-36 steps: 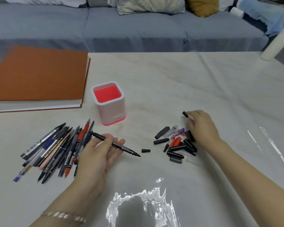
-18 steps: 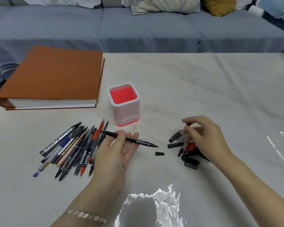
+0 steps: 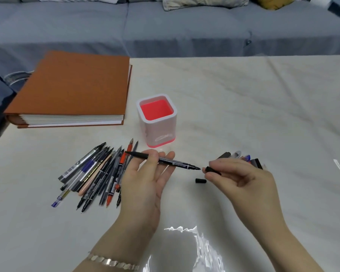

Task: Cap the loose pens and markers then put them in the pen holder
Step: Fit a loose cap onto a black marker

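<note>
- Head view: left hand (image 3: 143, 185) pinches the black pen (image 3: 177, 163) level, steadying its nib for capping.
- Right hand (image 3: 243, 179) pinches the cap (image 3: 212, 169), mouth aligned just beside the nib.

Orange album (image 3: 73, 89), grey sofa (image 3: 165, 30), table (image 3: 243, 99)

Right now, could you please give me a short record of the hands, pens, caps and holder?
left hand: holds black marker pen, tip pointing right
right hand: pinches black cap at the pen's tip, not yet on
loose cap: small, black, on the table below the tip
uncapped pens: pile left of left hand
spare caps: heap behind right hand
pen holder: upright, no pens visible inside
</note>
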